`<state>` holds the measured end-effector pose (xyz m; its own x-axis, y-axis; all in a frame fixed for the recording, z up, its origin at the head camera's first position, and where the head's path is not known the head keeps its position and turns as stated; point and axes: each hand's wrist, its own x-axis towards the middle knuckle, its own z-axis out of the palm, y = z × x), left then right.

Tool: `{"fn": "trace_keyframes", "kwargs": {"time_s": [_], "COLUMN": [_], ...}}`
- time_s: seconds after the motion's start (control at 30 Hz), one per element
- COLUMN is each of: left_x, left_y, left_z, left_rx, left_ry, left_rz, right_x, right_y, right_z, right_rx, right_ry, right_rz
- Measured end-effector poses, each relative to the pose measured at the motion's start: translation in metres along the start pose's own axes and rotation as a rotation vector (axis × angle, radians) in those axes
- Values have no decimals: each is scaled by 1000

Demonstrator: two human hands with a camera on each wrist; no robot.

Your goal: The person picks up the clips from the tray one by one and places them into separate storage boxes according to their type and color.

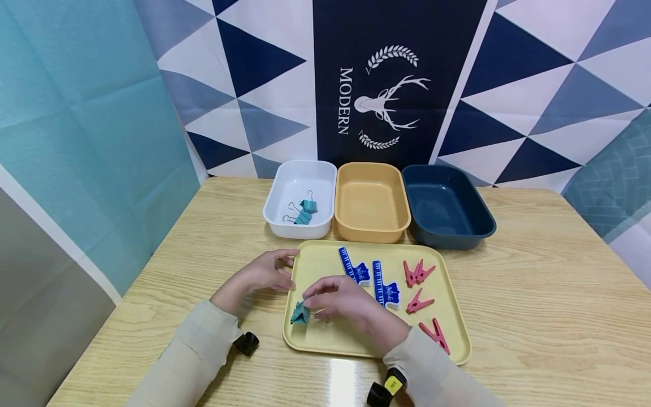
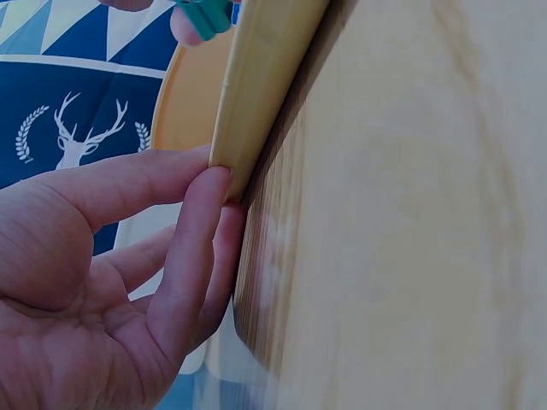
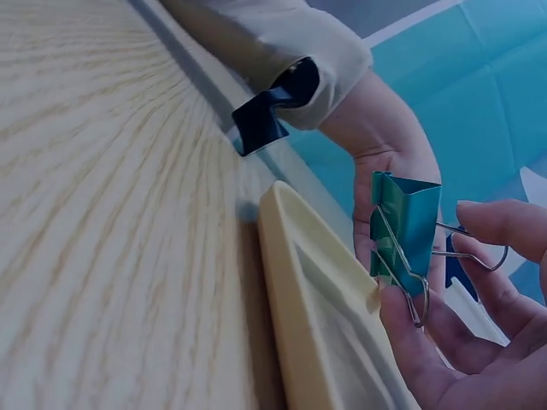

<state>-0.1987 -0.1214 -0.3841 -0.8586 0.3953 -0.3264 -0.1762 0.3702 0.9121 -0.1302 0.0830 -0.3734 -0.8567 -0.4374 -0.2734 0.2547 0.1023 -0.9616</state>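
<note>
My right hand holds a teal binder clip over the near left part of the cream tray. In the right wrist view, fingers and thumb are at its wire handles, which stick out on both sides. At the tray's left edge is my left hand. The left wrist view shows its thumb and a fingertip pinching the tray rim. Two blue clips with a piano-key pattern lie mid-tray, one partly behind the right hand. Several pink clothespins lie along the tray's right side.
Behind the tray, three bins stand side by side: a white bin with teal binder clips inside, a yellow-orange bin and a dark blue bin. A patterned cloth hangs at the table's back edge.
</note>
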Motion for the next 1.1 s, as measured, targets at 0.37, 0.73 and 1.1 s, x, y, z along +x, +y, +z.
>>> {"fn": "trace_keyframes", "kwargs": {"time_s": [0.37,0.73,1.1], "left_x": [0,0,-1], "left_y": [1,2,2], "left_z": [1,1,2], "left_rx": [-3,-6,-16], "left_ry": [14,18,21], "left_rz": [-13,-16,-27], "right_x": [2,5,10], "right_y": [-6,-9,-14], "right_z": [-5,-11,-12], "right_rx": [121,186,229], "right_ry": [-1,47,124], "right_rz": [9,-11,-34]}}
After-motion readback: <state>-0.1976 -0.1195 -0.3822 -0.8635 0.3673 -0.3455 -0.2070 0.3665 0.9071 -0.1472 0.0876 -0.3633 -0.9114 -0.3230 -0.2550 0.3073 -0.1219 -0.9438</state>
